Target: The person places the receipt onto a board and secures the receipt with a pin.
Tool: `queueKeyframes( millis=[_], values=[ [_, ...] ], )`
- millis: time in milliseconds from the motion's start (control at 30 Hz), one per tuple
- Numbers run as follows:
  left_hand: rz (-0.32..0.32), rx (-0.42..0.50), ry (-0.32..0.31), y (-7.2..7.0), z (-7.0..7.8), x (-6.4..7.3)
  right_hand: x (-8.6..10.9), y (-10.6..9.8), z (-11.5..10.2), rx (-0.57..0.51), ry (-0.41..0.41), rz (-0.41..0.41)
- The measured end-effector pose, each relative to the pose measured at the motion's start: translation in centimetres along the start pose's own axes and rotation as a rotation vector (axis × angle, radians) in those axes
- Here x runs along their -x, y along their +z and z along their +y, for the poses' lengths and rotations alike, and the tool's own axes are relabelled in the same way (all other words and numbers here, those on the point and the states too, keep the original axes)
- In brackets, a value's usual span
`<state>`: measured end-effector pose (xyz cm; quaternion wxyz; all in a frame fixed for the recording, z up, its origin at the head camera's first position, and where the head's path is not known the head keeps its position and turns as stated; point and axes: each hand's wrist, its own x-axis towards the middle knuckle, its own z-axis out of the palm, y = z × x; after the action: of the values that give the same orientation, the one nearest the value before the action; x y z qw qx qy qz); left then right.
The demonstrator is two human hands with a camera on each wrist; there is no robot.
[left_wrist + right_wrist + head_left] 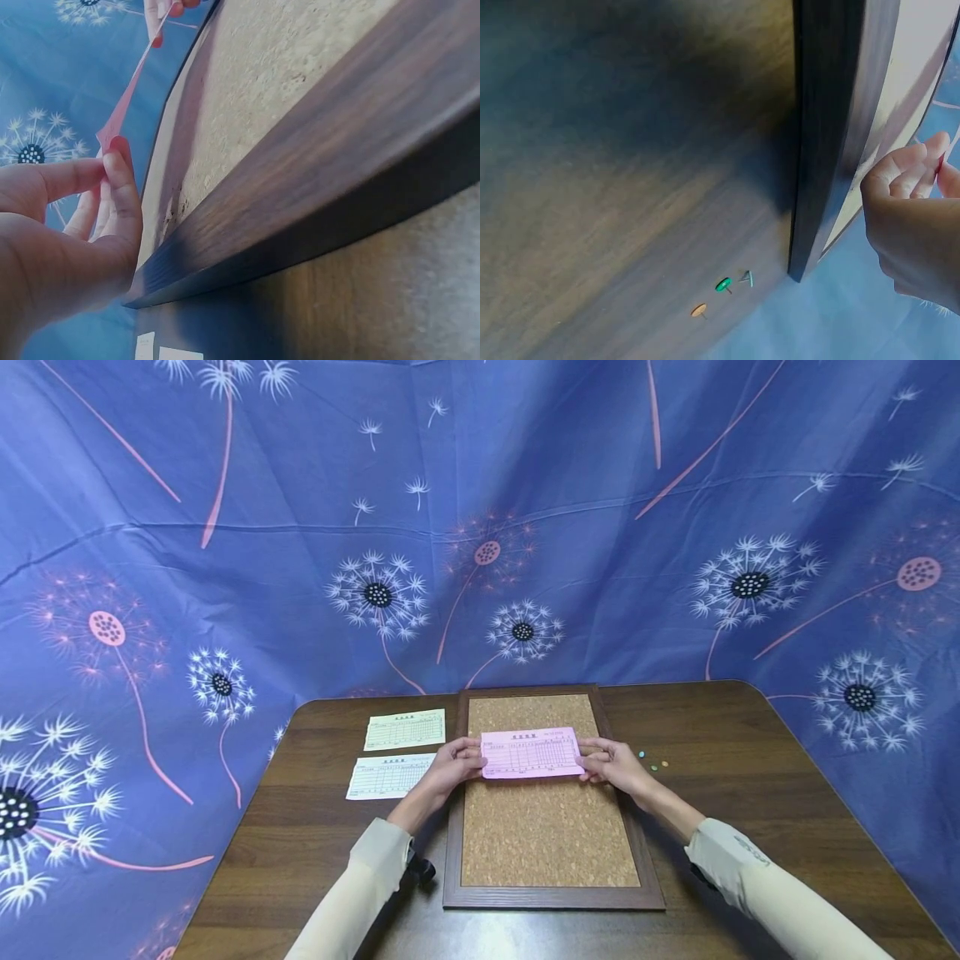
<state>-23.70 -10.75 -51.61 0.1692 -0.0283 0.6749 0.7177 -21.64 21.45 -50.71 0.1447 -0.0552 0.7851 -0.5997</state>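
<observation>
A pink printed form slip (529, 752) hangs just above a framed cork board (551, 843), its shadow falling on the cork. My left hand (455, 766) pinches the slip's left edge between thumb and fingers. At the opposite edge, my right hand (613, 763) pinches it likewise. From the left wrist, the slip (124, 105) appears nearly edge-on, stretched between the left hand (75, 217) and the other hand's fingertips. In the right wrist view only a sliver of pink shows at the fingertips of the right hand (919, 214).
Left of the board lie a pale green form slip (405, 730) and a white form slip (386, 777). On the wooden table (720, 752) to the right are a green thumbtack (723, 284), an orange thumbtack (698, 310) and another tack (748, 278). A blue dandelion-print cloth (600, 568) hangs behind.
</observation>
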Motion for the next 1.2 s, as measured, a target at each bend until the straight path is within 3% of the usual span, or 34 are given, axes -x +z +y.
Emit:
queueKeyframes(
  millis=[500,1200],
  values=[
    [0.092,0.000,0.046,0.6,0.7,-3.3,-3.0,-0.6,-0.3,-0.026,-0.001,0.073],
    [0.191,-0.046,0.089,1.4,0.7,-5.4,-5.2,-0.3,-0.1,-0.090,0.039,0.128]
  ],
)
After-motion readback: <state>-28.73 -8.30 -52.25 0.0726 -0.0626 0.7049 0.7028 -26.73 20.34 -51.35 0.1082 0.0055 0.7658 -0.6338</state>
